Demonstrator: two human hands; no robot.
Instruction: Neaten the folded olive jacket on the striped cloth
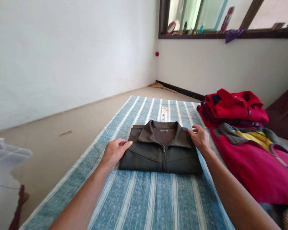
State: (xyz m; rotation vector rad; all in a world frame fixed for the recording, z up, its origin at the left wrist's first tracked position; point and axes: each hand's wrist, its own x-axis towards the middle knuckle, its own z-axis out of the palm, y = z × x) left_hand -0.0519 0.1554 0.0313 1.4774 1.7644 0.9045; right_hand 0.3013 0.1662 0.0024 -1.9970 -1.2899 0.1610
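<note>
Jacket [160,156] of dark olive fabric, folded into a neat rectangle with its collar and zip facing up, is laid at the middle of a blue-and-white striped mat [144,199]. The grip of both hands is open. The left hand [115,152] is pressed palm down at the jacket's left edge, with its fingers [125,144] resting on the shoulder fabric, while the right hand [200,139] is placed on the right shoulder, with its fingers [194,130] lightly curved. No fabric is seen pinched by either hand. Just beside the right hand, a stack of folded red garments [232,108] and a magenta fleece with a grey collar [254,166] are laid along the mat's edge. White cloth [4,172] is seen at lower left above the tiled floor [62,150]. A straw broom [162,87] is lying by the far wall, below a window ledge [206,36] on which a round mirror [171,27] is stood.
</note>
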